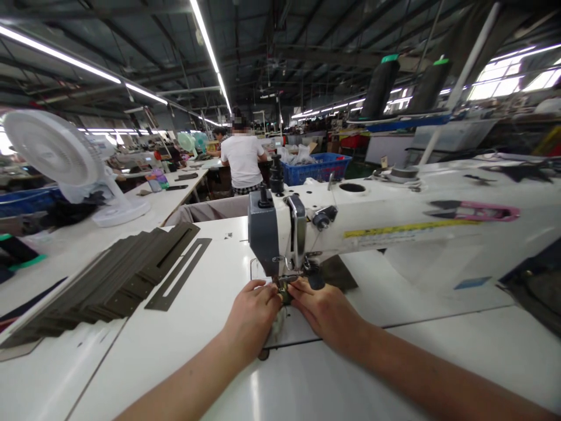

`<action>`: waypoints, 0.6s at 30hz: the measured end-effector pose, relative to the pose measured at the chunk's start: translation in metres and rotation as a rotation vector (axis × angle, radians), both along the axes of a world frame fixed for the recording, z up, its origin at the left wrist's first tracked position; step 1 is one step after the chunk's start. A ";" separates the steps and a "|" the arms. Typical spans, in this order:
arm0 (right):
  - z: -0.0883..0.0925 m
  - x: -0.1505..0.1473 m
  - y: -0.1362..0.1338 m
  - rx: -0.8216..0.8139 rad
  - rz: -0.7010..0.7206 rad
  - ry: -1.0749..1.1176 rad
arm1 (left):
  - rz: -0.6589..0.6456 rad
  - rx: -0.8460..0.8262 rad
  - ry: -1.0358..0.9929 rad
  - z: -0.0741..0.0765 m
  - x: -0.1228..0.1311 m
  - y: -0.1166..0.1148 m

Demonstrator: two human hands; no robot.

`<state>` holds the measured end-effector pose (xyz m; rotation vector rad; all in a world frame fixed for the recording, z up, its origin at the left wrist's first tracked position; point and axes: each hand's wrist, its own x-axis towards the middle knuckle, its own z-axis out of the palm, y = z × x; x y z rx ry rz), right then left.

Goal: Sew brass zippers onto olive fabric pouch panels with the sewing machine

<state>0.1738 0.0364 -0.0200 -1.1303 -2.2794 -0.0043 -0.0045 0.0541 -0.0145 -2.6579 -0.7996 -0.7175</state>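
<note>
My left hand [252,313] and my right hand [326,310] rest side by side on the white table, right in front of the sewing machine [307,225]. Both have their fingers curled together around a small dark piece [284,287] under the presser foot and needle. The piece is mostly covered by my fingertips. A larger dark fabric piece [338,273] lies behind the needle, under the machine arm.
A fanned row of dark slotted strips [118,275] lies to the left. Pink thread snips [477,210] sit on the machine arm. A white fan [65,161] stands at left. A person in a white shirt [242,159] sits further back near a blue basket [316,166].
</note>
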 end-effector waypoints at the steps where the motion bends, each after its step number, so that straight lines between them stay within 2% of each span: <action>1: 0.000 0.000 0.000 -0.002 -0.007 -0.008 | 0.006 -0.003 0.002 0.000 0.000 0.000; 8: -0.002 -0.001 0.002 -0.004 -0.079 -0.079 | 0.046 -0.075 0.026 -0.002 0.002 0.001; 13: -0.004 -0.008 0.002 -0.001 -0.103 -0.038 | 0.070 -0.034 0.005 -0.004 0.004 0.002; 16: 0.000 -0.002 0.003 -0.036 -0.058 -0.035 | 0.081 -0.010 -0.024 -0.005 0.002 0.004; 18: 0.004 0.012 0.006 -0.038 -0.032 -0.112 | 0.085 0.007 -0.040 -0.004 0.000 0.003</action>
